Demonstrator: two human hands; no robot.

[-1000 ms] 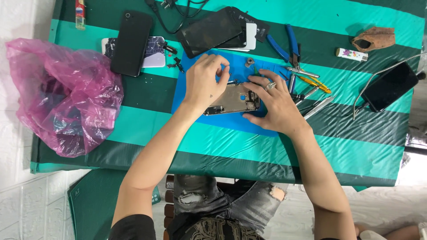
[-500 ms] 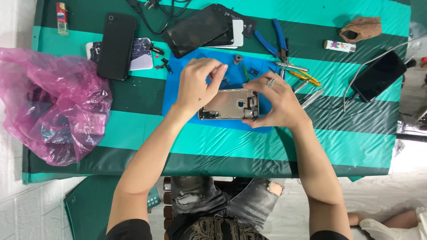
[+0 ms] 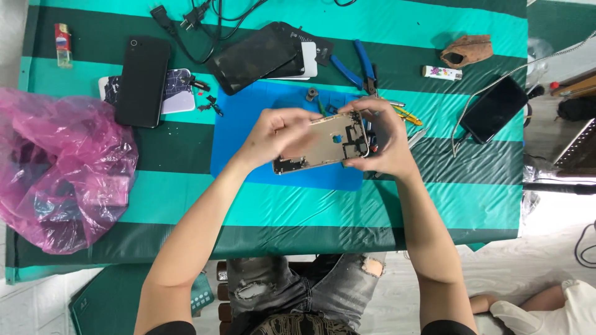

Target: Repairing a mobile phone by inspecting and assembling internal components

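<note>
Both my hands hold an opened phone housing (image 3: 323,144), gold-grey with dark parts inside, tilted up above a blue work mat (image 3: 248,133). My left hand (image 3: 273,133) grips its left and upper edge, fingers curled over the top. My right hand (image 3: 383,139) clasps the right end, thumb underneath and fingers along the top corner. A small dark part (image 3: 311,93) lies on the mat behind the housing.
A green striped table (image 3: 310,211) carries a pink plastic bag (image 3: 59,167) at left, a black phone (image 3: 143,80), a dark screen panel (image 3: 254,57), blue pliers (image 3: 355,68), a lighter (image 3: 61,44), black cables (image 3: 186,15), another phone (image 3: 495,108) at right, a brown pouch (image 3: 467,49).
The phone housing has been lifted off the blue mat and tilted up in both hands. My left hand moved from resting on top of it to gripping its edge.
</note>
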